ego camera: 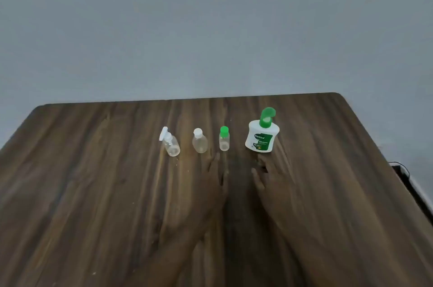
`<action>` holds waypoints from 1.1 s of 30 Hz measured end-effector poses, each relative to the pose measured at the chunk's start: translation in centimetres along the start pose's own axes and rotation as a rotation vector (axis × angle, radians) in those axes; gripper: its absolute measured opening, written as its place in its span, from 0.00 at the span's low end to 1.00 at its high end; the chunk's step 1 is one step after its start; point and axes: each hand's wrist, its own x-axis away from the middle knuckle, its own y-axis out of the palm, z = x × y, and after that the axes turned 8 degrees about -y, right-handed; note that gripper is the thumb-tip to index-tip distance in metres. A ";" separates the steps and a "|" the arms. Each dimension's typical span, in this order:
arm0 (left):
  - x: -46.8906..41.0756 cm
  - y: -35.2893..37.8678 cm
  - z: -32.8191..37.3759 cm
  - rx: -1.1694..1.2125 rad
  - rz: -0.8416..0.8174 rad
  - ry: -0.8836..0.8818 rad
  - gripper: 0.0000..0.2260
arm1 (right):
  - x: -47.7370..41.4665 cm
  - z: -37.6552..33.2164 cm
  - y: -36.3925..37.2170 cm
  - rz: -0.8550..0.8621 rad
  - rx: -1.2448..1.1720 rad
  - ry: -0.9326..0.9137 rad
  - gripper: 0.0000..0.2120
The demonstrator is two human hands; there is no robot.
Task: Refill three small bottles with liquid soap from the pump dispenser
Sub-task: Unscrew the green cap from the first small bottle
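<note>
Three small clear bottles stand in a row on the wooden table (93,181): one with a white pump top (170,143) on the left, one with a white cap (199,141) in the middle, one with a green cap (224,139) on the right. Right of them stands the white pump dispenser (262,133) with a green pump head and green label. My left hand (216,175) and my right hand (269,175) reach forward over the table, blurred, fingers straight, holding nothing. The left fingertips lie just short of the green-capped bottle; the right fingertips lie just below the dispenser.
A plain grey wall rises behind the table's far edge. A dark object with a cable (401,169) sits past the table's right edge.
</note>
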 end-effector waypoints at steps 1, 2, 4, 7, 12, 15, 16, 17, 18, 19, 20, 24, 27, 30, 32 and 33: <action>-0.6 0.7 -0.1 -0.037 0.009 -0.033 0.11 | -0.5 0.4 1.0 0.044 -0.080 -0.022 0.17; -1.5 1.1 0.0 -0.028 -0.013 -0.093 0.11 | -1.0 0.2 1.6 0.058 -0.132 -0.029 0.16; -3.7 2.4 -0.1 0.017 -0.002 -0.127 0.15 | -3.0 -0.8 2.8 0.032 -0.176 -0.059 0.18; -5.5 4.7 0.3 0.134 -0.160 -0.163 0.23 | -5.9 -2.0 4.9 0.023 -0.234 -0.150 0.19; -6.7 6.3 -1.0 0.352 -0.061 -0.166 0.16 | -8.2 -2.5 6.7 0.017 -0.293 -0.177 0.21; -6.7 6.4 -1.4 0.384 -0.040 -0.133 0.14 | -7.8 -1.9 7.1 0.103 -0.347 -0.221 0.18; -6.5 6.2 -1.6 0.393 -0.022 -0.089 0.13 | -7.6 -1.8 7.1 0.115 -0.350 -0.235 0.20; -6.0 5.8 -1.7 0.411 -0.001 -0.048 0.11 | -7.2 -1.6 7.0 0.124 -0.352 -0.248 0.22; -5.8 5.5 -1.7 0.419 0.020 -0.020 0.10 | -7.1 -1.4 6.8 0.124 -0.357 -0.253 0.23; -5.7 5.1 -1.5 0.422 0.041 -0.008 0.09 | -7.0 -1.4 6.4 0.125 -0.366 -0.258 0.22; -5.0 4.5 -1.7 0.418 0.068 0.012 0.09 | -6.2 -1.4 6.1 0.132 -0.377 -0.266 0.22; -1.6 1.0 -1.3 0.408 0.079 0.101 0.06 | -1.6 -2.5 4.3 0.170 -0.433 -0.259 0.21; 1.7 -2.1 -1.2 0.442 -0.048 0.093 0.09 | 2.7 -3.8 2.9 0.140 -0.471 -0.215 0.20; 4.7 -4.7 -1.6 0.414 -0.137 0.070 0.13 | 6.4 -4.7 2.0 0.097 -0.527 -0.174 0.19; 6.5 -5.6 -2.0 0.431 -0.174 0.047 0.14 | 8.5 -5.0 2.0 0.064 -0.553 -0.150 0.20; 7.2 -5.7 -2.2 0.435 -0.184 0.042 0.15 | 9.2 -5.0 2.2 0.055 -0.560 -0.141 0.20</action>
